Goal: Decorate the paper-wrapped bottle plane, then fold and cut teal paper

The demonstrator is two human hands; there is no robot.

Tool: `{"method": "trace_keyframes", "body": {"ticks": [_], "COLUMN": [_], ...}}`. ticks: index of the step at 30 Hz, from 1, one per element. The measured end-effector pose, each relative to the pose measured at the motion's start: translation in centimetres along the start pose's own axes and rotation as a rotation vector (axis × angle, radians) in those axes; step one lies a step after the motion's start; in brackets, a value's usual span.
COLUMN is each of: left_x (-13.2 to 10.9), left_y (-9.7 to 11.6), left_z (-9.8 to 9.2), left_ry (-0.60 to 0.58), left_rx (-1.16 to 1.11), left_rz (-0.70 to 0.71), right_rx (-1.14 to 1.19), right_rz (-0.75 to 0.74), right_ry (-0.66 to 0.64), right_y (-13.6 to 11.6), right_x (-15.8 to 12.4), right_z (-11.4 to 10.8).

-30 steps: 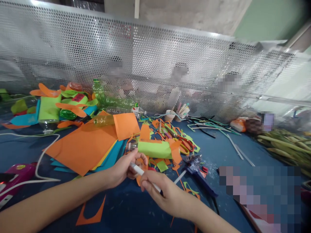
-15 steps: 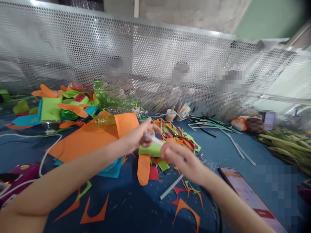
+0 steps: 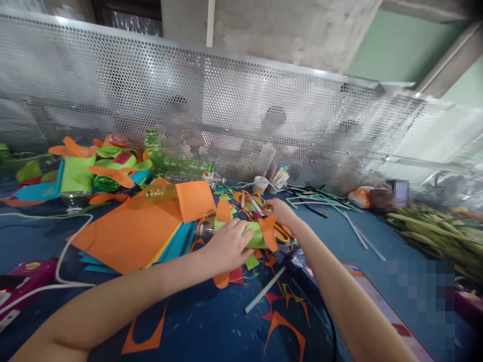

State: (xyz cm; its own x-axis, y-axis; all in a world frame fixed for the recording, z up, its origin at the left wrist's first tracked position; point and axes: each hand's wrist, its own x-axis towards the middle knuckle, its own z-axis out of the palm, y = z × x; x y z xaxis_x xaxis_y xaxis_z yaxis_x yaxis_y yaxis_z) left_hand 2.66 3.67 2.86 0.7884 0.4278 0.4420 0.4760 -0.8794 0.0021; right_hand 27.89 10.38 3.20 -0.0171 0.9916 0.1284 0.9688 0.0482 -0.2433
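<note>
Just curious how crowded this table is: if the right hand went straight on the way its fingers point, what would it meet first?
Probably the pale marker-like stick just ahead of the right hand; depth is unclear, and they may already touch.

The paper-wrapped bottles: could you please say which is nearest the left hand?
The green one lying under the left hand; the orange-wrapped bottle lies farther back, the others in the pile at left.

We cannot see part of the green-wrapped bottle (image 3: pixel 258 236) — the left hand (image 3: pixel 230 246) covers it — nor tell whether the right hand (image 3: pixel 281 211) grips anything, and the picture's left edge crops the magenta device (image 3: pixel 36 271).
</note>
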Motion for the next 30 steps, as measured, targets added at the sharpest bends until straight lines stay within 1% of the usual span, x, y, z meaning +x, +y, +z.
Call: {"method": "trace_keyframes", "body": {"ticks": [3, 6, 10, 15, 19, 22, 24, 26, 28, 29, 30], "left_x": [-0.2, -0.4, -0.6, -0.4, -0.4, -0.4, -0.2, 0.1, 0.6, 0.9, 1.2], "left_y": [-0.1, 0.1, 0.1, -0.2, -0.3, -0.3, -0.5, -1.0, -1.5, -1.8, -2.1], "left_z": [0.3, 0.3, 0.4, 0.6, 0.5, 0.5, 0.6, 0.5, 0.1, -0.2, -0.6], "left_ry": [0.000, 0.008, 0.020, 0.014, 0.013, 0.013, 0.025, 0.083, 0.187, 0.246, 0.298], "left_rx": [0.018, 0.038, 0.054, 0.047, 0.033, 0.013, -0.034, -0.125, -0.257, -0.333, -0.409], "left_rz": [0.027, 0.064, 0.069, 0.071, 0.068, 0.064, 0.060, 0.036, -0.046, -0.107, -0.168], "right_rx": [-0.057, -0.098, -0.091, 0.008, 0.176, 0.352, 0.487, 0.616, 0.732, 0.876, 0.969], "right_rz": [0.032, 0.054, 0.046, 0.052, 0.090, 0.124, 0.122, 0.078, 0.018, -0.019, -0.035], "right_ry": [-0.079, -0.123, -0.170, -0.217, -0.192, -0.102, -0.025, 0.024, 0.022, -0.028, -0.089], "right_y": [0.0, -0.2, -0.9, -1.5, -1.6, -1.9, -2.3, -3.1, -4.0, -4.5, -5.0], "right_x": [0.3, 0.6, 0.8, 1.0, 1.2, 0.8, -0.1, -1.7, -3.7, -4.8, -5.8], "right_z": [0.7, 1.1, 1.2, 1.3, 1.3, 0.4, -0.9, -2.6, -4.2, -4.9, -5.4]}}
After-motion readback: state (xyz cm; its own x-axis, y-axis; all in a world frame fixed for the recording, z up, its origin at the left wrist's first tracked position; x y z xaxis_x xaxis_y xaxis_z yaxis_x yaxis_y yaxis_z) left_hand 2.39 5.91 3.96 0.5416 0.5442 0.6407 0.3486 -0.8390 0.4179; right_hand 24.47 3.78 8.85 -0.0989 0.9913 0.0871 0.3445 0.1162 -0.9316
